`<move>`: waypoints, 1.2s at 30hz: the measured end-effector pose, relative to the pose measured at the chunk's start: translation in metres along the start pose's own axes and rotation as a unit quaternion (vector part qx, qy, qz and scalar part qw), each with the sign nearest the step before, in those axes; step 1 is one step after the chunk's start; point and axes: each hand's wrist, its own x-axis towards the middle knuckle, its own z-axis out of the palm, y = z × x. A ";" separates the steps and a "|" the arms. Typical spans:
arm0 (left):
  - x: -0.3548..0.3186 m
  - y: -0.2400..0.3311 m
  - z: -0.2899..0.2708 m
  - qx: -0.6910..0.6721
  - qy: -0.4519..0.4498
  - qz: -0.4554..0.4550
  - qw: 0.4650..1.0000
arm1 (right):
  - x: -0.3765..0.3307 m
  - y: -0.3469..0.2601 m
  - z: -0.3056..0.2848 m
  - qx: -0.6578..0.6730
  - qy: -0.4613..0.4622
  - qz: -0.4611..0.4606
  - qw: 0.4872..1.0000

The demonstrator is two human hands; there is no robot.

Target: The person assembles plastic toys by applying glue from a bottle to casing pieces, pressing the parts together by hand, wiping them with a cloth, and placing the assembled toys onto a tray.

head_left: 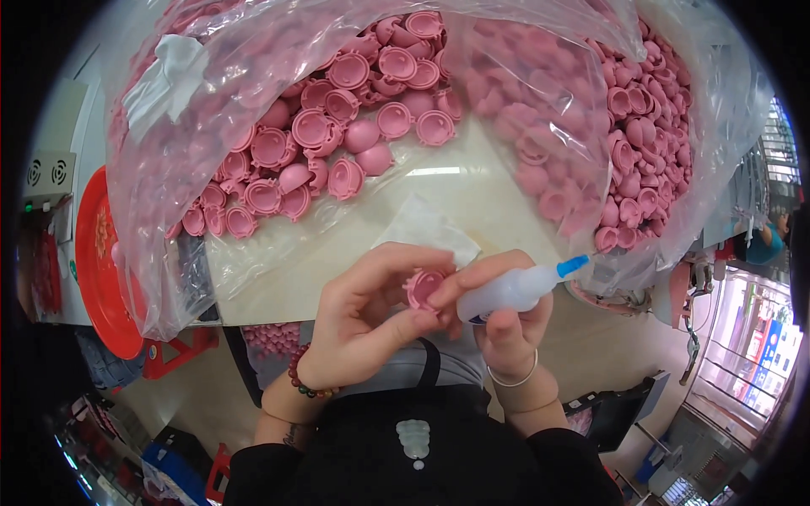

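While the left hand (pixel 371 304) pinches a light, stiff pink cap (pixel 422 288) by its rim, the right hand (pixel 506 316) grips a squeezable glue bottle (pixel 510 293).

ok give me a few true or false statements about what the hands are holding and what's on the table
1. The left hand holds a pink plastic cap. True.
2. The right hand holds a pair of scissors. False: it holds a small white squeeze bottle with a blue nozzle.
3. The clear plastic bag holds blue caps. False: they are pink.
4. A red tray lies at the left. True.
5. Both wrists are bare. False: each wears a bracelet.
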 end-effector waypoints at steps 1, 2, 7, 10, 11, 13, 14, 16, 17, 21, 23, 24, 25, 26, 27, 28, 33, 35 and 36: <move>0.000 -0.003 -0.002 0.000 0.001 0.001 1.000 | 0.001 0.001 0.003 0.008 0.005 0.014 1.000; 0.001 -0.007 -0.003 -0.046 -0.008 0.050 0.998 | 0.001 0.002 0.004 0.008 0.004 0.014 1.000; 0.002 -0.005 0.003 -0.043 0.085 0.019 0.995 | 0.005 -0.001 -0.001 -0.012 0.079 -0.012 0.997; 0.006 -0.007 0.002 -0.050 0.072 0.057 0.994 | 0.006 -0.005 -0.007 -0.036 0.099 -0.032 0.994; 0.005 -0.005 0.003 -0.049 0.079 0.030 0.995 | 0.008 -0.004 -0.008 -0.076 0.124 -0.099 0.984; 0.003 -0.002 0.005 -0.047 0.083 0.000 0.995 | 0.006 -0.009 -0.015 -0.040 0.142 -0.077 0.986; 0.001 0.000 0.006 -0.061 0.088 0.002 0.994 | 0.011 -0.014 -0.022 -0.087 0.092 -0.107 0.986; 0.002 -0.001 0.006 -0.075 0.092 0.000 0.993 | 0.015 -0.013 -0.026 -0.134 0.045 -0.133 0.981; 0.003 -0.003 0.006 -0.068 0.098 0.011 0.993 | 0.016 -0.009 -0.023 -0.120 0.043 -0.197 0.972; 0.005 -0.004 0.002 -0.054 0.087 0.032 0.994 | 0.016 -0.017 -0.015 -0.168 0.040 -0.250 0.953; 0.003 -0.002 0.004 -0.047 0.095 0.029 0.994 | 0.016 -0.017 -0.015 -0.175 0.019 -0.226 0.958; 0.003 -0.001 0.004 -0.042 0.102 0.028 0.993 | 0.016 -0.014 -0.013 -0.201 0.026 -0.246 0.948; 0.003 -0.002 0.004 -0.042 0.102 0.027 0.994 | 0.017 -0.013 -0.012 -0.228 0.031 -0.266 0.936; 0.002 -0.003 0.003 -0.034 0.104 0.026 0.994 | 0.016 -0.013 -0.013 -0.228 0.032 -0.265 0.936; 0.002 -0.003 0.003 -0.026 0.105 0.026 0.994 | 0.016 -0.013 -0.014 -0.229 0.029 -0.261 0.937; 0.002 -0.003 0.003 -0.026 0.104 0.025 0.994 | 0.015 -0.014 -0.015 -0.230 0.026 -0.257 0.938; 0.000 -0.002 0.003 -0.010 0.091 0.034 0.995 | 0.014 -0.013 -0.011 -0.233 0.029 -0.257 0.937; 0.001 -0.004 -0.002 -0.021 0.054 0.057 0.997 | 0.015 -0.012 -0.011 -0.236 0.028 -0.261 0.936; 0.001 -0.005 -0.004 -0.032 0.017 0.080 0.996 | 0.015 -0.013 -0.011 -0.240 0.025 -0.260 0.935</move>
